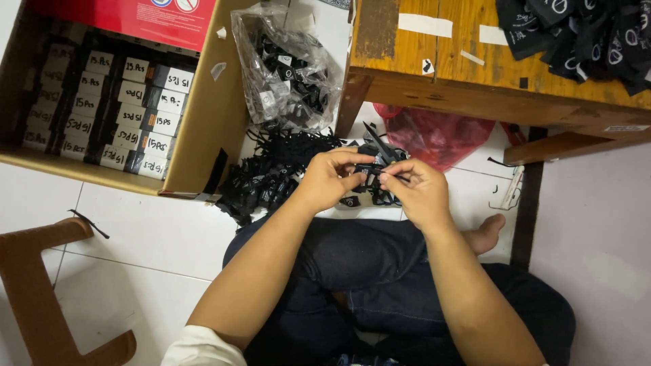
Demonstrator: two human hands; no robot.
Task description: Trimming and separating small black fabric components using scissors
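Sitting cross-legged on the white tile floor (156, 237), the person has both hands up over the lap, working on one small black tag (369, 169). Left hand (329, 179) curls in from the side, thumb and fingertips pinching the tag's near end. Right hand (417, 190) meets it — fingers pressed together on the other end, and a pair of small scissors (378, 144) sticks up from this grip, blades pointing away toward the table. The tag sits right between the two hands, just above a loose heap of black tags (271, 176) spilled on the floor.

Behind the heap leans a clear plastic bag (285, 68) stuffed with more of the same. Left of that, an open cardboard box (210, 122) holds rows of bundles with white paper slips. A wooden table (461, 74) stands ahead on the right, more black tags piled on top, and a red plastic bag (441, 135) is tucked underneath. Bottom left — a brown wooden stool (41, 285).
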